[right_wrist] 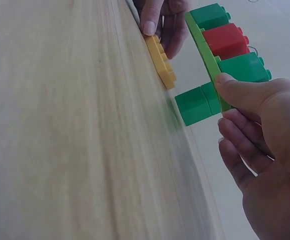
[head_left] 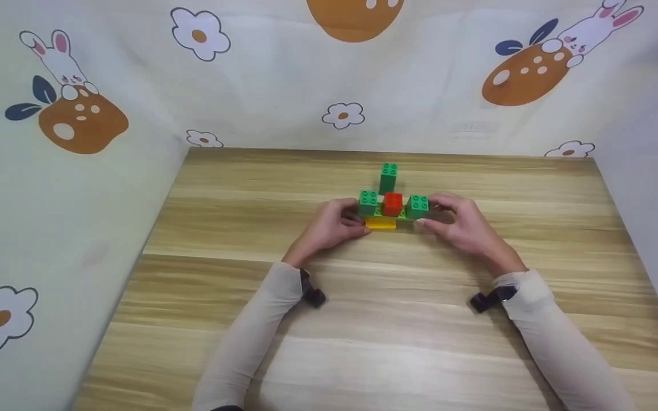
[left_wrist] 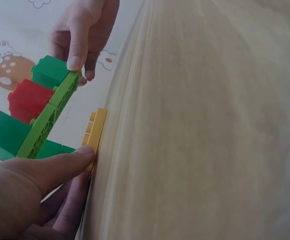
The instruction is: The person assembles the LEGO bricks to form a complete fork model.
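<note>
My left hand (head_left: 332, 225) pinches one end of a thin yellow toy brick (head_left: 381, 224) at the tabletop. With thumb and fingers, my right hand (head_left: 463, 225) grips the right end of a light green strip of toy bricks (right_wrist: 208, 57), raised above the table. A seam crosses the strip's middle. On top of it sit a red brick (head_left: 392, 204) between a left green brick (head_left: 368, 203) and a right green brick (head_left: 418, 206). Just behind stands a green brick stack (head_left: 388, 178), partly hidden by the strip in the right wrist view.
A wood-grain table (head_left: 203, 308) lies below, bounded at the back and sides by a pale cloth (head_left: 272, 74) printed with rabbits and flowers. A black wrist strap device (head_left: 313, 295) is on the left sleeve, another black device (head_left: 482, 301) on the right.
</note>
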Demonstrator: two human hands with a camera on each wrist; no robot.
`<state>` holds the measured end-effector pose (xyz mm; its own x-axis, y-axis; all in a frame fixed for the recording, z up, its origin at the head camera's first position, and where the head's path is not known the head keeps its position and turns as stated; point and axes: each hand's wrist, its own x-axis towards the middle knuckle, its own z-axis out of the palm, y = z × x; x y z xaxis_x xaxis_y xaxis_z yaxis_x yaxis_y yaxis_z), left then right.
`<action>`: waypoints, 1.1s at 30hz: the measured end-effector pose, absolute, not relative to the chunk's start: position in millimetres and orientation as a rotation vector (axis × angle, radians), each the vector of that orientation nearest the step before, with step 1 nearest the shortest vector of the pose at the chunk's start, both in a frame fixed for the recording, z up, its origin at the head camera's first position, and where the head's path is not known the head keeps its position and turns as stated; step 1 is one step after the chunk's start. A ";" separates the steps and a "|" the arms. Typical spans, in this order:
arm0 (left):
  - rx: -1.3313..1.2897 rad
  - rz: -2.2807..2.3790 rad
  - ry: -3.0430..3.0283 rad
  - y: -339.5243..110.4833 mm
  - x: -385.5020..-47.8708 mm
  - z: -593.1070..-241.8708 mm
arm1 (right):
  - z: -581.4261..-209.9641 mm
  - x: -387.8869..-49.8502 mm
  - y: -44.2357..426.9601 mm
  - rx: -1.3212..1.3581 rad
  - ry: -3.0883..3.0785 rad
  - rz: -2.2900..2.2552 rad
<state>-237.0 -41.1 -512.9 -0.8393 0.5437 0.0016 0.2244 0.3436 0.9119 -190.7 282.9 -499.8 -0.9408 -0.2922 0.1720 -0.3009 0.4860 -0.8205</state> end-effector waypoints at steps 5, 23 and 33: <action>0.658 1.521 2.284 -41.3 -237.2 -513.5 | -498.4 -189.4 281.0 0.533 -2.695 1.471; 0.717 1.682 2.263 -67.7 -242.8 -509.7 | -500.9 -188.7 271.6 0.539 -2.705 1.454; 0.723 1.583 2.311 -70.2 -241.9 -514.0 | -504.8 -186.6 259.9 0.515 -2.751 1.376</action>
<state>-241.9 -70.2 -514.0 -0.8464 0.5275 0.0726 0.2584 0.2877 0.9222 -186.6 259.9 -504.8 -0.9452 -0.2814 0.1655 -0.3012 0.5561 -0.7746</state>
